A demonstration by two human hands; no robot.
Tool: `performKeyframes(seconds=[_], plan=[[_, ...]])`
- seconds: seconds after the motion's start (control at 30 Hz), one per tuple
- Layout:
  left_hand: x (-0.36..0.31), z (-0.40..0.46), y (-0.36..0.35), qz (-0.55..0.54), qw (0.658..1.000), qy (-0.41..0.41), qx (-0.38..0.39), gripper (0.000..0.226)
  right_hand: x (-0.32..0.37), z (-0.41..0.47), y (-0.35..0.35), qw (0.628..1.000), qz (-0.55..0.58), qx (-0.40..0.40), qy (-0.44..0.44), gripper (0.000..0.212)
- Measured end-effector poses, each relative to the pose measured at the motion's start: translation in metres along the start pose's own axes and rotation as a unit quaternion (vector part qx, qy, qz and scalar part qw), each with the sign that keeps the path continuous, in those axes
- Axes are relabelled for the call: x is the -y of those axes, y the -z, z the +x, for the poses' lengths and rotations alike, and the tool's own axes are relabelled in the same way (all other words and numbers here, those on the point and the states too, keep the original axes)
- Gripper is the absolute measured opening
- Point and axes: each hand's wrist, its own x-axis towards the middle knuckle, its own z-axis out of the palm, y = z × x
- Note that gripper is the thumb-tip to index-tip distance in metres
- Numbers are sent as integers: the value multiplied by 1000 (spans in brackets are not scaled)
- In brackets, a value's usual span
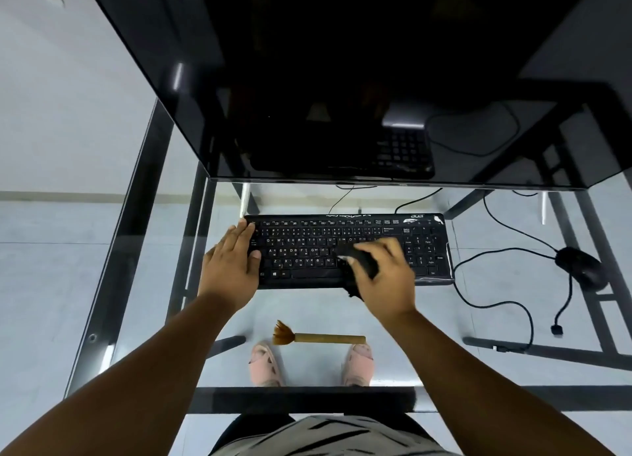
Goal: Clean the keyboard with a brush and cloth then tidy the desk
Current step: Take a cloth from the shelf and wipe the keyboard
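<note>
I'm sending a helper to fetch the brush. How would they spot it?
On the glass desk, look nearer the person than the black keyboard. The brush lies there alone on its side: the only tan thing, with a stick handle and splayed orange-brown bristles pointing left.

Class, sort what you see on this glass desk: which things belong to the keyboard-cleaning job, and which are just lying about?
Part of the job:
- keyboard, steadied by the left hand
- black cloth, gripped by the right hand on the keys
- brush, lying near the front edge

Just lying about:
- mouse and its cable
- monitor
</note>
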Motion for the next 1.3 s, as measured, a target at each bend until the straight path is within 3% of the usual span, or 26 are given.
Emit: performKeyframes(seconds=[0.2,0.37,0.57,0.63,0.7,0.77,0.93,1.1,1.3], plan=[[-31,1,-9,-4,999,-40,-15,60,-44,-30,41,997,-72,6,-19,31],[-67,2,-28,28,996,-84,30,90,-74,-51,62,981,-68,-86,-161,34],[-108,8,-44,71,990,-100,72,125,-91,-56,68,994,-95,16,-55,30],[-117,13,-45,86,989,-95,78,134,-96,-54,71,993,-91,-4,-69,28],[-122,18,-44,107,987,-88,87,140,-98,-55,73,987,-61,-56,-139,27],[-124,22,-42,128,984,-81,96,144,-95,-55,70,979,-29,-87,-182,29],[-127,25,-40,150,980,-69,113,149,-100,-53,74,996,-53,-7,-75,29],[-130,26,-37,164,978,-65,116,149,-104,-34,83,979,-30,-78,-187,23],[-135,25,-32,179,975,-66,116,147,-109,18,85,974,-30,-40,-220,15]])
